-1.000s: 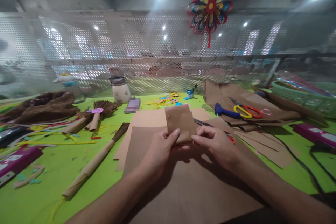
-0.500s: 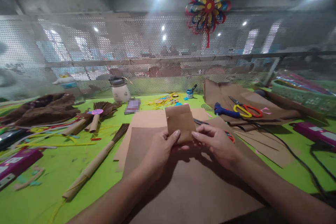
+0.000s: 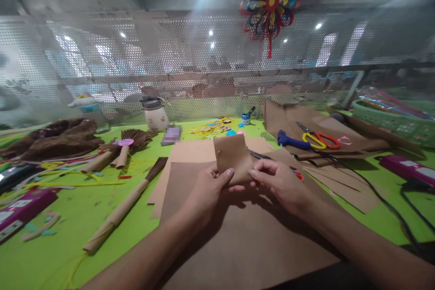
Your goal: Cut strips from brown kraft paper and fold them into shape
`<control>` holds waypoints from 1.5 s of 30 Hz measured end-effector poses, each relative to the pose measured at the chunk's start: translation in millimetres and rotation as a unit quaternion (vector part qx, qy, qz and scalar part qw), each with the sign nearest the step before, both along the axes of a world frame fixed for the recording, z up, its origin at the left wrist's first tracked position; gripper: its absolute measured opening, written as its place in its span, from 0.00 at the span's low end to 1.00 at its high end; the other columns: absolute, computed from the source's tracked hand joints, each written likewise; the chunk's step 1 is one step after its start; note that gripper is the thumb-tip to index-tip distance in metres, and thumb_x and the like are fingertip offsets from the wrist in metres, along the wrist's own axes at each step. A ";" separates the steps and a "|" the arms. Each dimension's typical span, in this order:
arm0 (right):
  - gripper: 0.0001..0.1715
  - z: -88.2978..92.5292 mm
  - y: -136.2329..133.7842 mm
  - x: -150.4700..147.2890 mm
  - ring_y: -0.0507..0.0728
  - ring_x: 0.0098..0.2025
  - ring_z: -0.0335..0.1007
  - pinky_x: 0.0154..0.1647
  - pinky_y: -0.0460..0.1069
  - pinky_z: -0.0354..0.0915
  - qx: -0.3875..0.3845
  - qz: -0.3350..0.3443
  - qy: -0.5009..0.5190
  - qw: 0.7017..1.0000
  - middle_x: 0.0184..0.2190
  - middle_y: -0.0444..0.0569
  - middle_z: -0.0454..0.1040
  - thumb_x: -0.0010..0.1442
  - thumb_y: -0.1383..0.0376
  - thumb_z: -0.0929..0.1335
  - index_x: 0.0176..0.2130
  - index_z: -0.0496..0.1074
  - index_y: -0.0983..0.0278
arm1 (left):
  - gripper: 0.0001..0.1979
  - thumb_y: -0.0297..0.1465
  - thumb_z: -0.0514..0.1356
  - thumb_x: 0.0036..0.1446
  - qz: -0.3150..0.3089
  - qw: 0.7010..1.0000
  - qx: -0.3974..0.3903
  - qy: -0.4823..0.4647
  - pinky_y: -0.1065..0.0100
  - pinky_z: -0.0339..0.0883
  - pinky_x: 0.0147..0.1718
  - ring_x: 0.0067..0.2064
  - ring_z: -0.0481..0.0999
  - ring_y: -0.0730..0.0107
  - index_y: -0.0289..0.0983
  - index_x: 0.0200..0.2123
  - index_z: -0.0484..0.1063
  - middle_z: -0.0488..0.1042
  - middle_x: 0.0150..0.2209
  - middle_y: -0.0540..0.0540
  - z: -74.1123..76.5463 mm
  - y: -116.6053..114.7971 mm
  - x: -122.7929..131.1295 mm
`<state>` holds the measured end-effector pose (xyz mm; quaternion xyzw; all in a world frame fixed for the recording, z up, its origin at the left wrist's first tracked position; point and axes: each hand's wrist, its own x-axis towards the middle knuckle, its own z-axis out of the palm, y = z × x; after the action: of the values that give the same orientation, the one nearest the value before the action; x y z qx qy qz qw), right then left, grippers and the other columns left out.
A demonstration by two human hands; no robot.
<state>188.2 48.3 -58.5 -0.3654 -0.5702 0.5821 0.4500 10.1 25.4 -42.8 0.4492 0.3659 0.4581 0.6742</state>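
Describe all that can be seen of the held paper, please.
The paper is brown, thin-looking, roughly square, with a small mark near its left edge. It is held tilted above a larger sheet, its lower right corner looking bent. The left hand grips it, thumb in front; the right hand pinches that corner.

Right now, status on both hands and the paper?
Left hand, right hand: pinching small brown paper piece. Held above large brown sheet. Red-handled scissors partly hidden behind right hand.

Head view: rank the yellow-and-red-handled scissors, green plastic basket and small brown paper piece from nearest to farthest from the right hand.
1. Small brown paper piece, touching the right hand, leftward.
2. Yellow-and-red-handled scissors, beyond it, rightward.
3. Green plastic basket, far right.
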 end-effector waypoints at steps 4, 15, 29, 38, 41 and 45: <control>0.16 -1.4 0.7 0.2 0.51 0.25 0.62 0.28 0.47 0.59 -0.002 -0.013 -0.008 1.000 0.22 0.42 0.68 0.50 0.56 0.71 0.25 0.65 0.63 | 0.16 0.35 0.57 0.58 -0.001 1.000 -0.004 -0.005 0.63 0.69 0.28 0.33 0.79 0.58 0.31 0.46 0.70 0.78 0.38 0.34 -0.5 -0.8 1.1; 0.15 -2.9 1.5 0.6 0.51 0.24 0.63 0.28 0.48 0.59 -0.004 -0.001 -0.012 1.000 0.21 0.42 0.67 0.51 0.57 0.71 0.25 0.65 0.64 | 0.14 0.34 0.60 0.55 -0.013 1.000 0.014 -0.010 0.59 0.71 0.31 0.31 0.79 0.57 0.30 0.42 0.70 0.78 0.35 0.34 -2.8 2.2 -0.8; 0.15 0.0 -0.3 -0.4 0.50 0.25 0.61 0.28 0.47 0.57 0.016 -0.025 -0.030 0.999 0.20 0.41 0.66 0.52 0.58 0.70 0.24 0.64 0.64 | 0.16 0.34 0.58 0.58 -0.014 1.000 0.021 0.015 0.61 0.70 0.30 0.34 0.79 0.56 0.33 0.48 0.67 0.77 0.40 0.34 0.0 0.2 1.1; 0.13 -5.7 2.2 0.1 0.50 0.24 0.60 0.27 0.47 0.56 0.029 -0.023 -0.042 0.998 0.21 0.41 0.66 0.53 0.59 0.69 0.24 0.65 0.63 | 0.16 0.32 0.57 0.58 0.002 1.000 0.016 0.014 0.59 0.71 0.30 0.33 0.79 0.56 0.33 0.48 0.66 0.77 0.38 0.34 0.2 -0.4 2.1; 0.13 -8.5 3.1 0.4 0.50 0.24 0.60 0.26 0.47 0.55 0.021 -0.019 -0.045 0.999 0.20 0.41 0.66 0.53 0.59 0.69 0.24 0.65 0.63 | 0.17 0.33 0.58 0.57 0.007 1.000 0.012 0.014 0.59 0.71 0.29 0.33 0.79 0.55 0.33 0.49 0.65 0.77 0.39 0.34 -1.8 0.6 1.5; 0.11 -7.2 2.5 0.0 0.50 0.24 0.62 0.26 0.47 0.57 0.008 -0.027 -0.019 0.999 0.22 0.41 0.67 0.52 0.61 0.70 0.27 0.64 0.63 | 0.17 0.33 0.58 0.57 0.001 1.000 0.012 0.014 0.60 0.71 0.29 0.34 0.79 0.55 0.32 0.49 0.66 0.77 0.40 0.33 -3.9 1.7 0.7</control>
<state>188.2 50.8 -65.6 -0.3885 -0.5728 0.5582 0.4576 10.8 27.1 -46.7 0.4636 0.3703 0.4569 0.6627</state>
